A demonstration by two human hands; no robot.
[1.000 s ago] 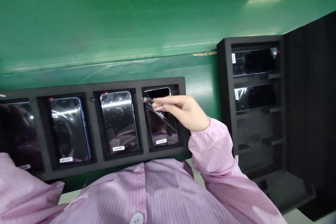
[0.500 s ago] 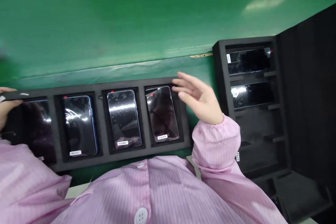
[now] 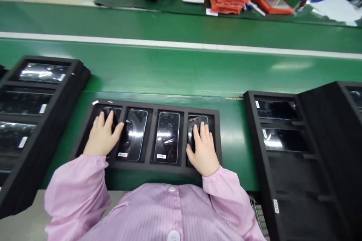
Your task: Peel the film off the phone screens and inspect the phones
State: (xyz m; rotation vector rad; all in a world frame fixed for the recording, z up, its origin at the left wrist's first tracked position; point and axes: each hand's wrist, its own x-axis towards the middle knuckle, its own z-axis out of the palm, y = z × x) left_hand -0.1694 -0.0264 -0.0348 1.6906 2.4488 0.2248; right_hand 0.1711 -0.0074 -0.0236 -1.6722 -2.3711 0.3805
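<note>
Film gone from the right hand (image 3: 203,152), now flat with fingers loosely spread on the rightmost phone (image 3: 198,120); left hand (image 3: 102,137) likewise presses the leftmost phone (image 3: 115,113).

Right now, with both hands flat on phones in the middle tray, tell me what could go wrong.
1. The left hand lies flat on the leftmost phone, the right hand on the rightmost phone; palms may smudge both screens.
2. The right hand's fingers sit beside a red tab; snagging it could pull it loose.
</note>
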